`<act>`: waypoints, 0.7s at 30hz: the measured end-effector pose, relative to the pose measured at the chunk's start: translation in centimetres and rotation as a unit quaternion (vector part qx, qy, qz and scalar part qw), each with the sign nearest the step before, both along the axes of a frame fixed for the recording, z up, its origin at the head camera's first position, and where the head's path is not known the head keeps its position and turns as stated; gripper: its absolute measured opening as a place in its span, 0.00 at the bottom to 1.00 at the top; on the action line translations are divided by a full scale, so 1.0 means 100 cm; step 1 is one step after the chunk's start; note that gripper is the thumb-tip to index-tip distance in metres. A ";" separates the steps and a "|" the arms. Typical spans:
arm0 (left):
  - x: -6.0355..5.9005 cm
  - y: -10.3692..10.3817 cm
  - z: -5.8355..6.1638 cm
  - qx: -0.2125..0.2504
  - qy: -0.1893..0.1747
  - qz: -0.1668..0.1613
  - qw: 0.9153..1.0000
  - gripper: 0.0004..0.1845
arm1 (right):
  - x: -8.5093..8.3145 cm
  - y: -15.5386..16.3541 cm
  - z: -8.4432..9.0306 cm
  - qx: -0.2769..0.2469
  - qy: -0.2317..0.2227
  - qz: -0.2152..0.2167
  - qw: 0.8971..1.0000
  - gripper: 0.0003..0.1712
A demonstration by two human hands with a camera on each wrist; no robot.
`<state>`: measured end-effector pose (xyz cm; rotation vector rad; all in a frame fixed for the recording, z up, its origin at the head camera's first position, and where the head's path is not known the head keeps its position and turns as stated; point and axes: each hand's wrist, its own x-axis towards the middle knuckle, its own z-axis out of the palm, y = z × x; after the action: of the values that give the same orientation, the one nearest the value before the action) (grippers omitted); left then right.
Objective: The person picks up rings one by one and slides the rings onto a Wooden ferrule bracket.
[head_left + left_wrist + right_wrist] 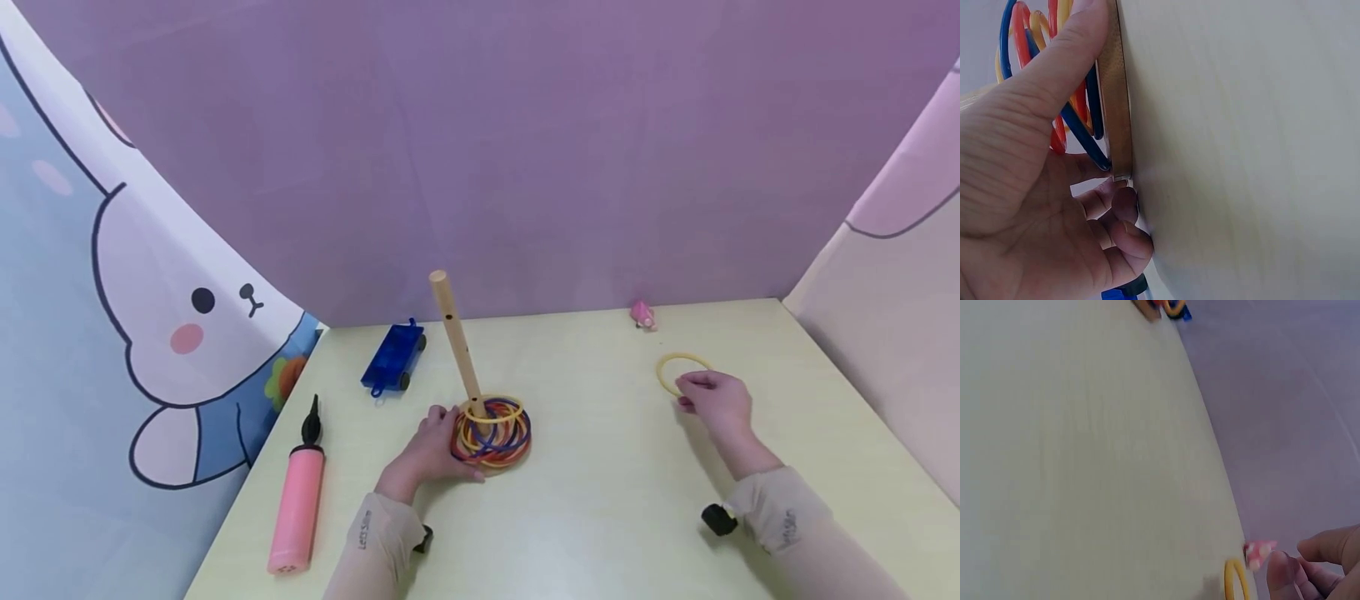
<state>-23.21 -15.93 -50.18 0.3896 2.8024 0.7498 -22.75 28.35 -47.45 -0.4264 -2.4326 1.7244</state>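
Note:
A wooden peg leans on a round wooden base loaded with several red, blue and yellow rings. My left hand grips the base at its left edge. In the left wrist view the thumb lies over the base's rim and rings, with the fingers curled under it. Far to the right, my right hand pinches the near edge of a yellow ring low over the table. The right wrist view shows that ring beside my fingertips.
A small pink toy sits at the table's back edge, behind the yellow ring. A blue wheeled toy lies left of the peg, and a pink hand pump lies near the left edge. Fabric walls enclose the table.

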 end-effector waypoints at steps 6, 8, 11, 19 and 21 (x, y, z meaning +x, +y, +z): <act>-0.001 -0.001 -0.002 0.009 -0.004 0.002 1.000 0.66 | -0.006 0.028 -0.009 0.027 -0.011 -0.030 0.999 0.20; -0.002 -0.001 -0.001 0.010 -0.005 0.002 1.000 0.66 | -0.009 0.033 -0.013 0.032 -0.023 -0.041 0.998 0.21; -0.001 -0.001 -0.002 0.009 -0.003 -0.001 1.000 0.66 | -0.011 0.037 -0.017 0.027 -0.041 -0.055 0.997 0.22; 0.002 0.000 0.001 0.011 0.001 -0.004 1.000 0.65 | -0.016 0.052 -0.025 0.007 -0.083 -0.055 0.995 0.24; 0.002 0.000 0.003 0.012 0.002 -0.005 1.000 0.64 | -0.018 0.054 -0.026 0.015 -0.090 -0.048 0.995 0.24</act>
<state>-23.00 -15.91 -49.89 0.4095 2.7960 0.7806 -24.56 33.77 -50.02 -0.7119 -2.5099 1.6744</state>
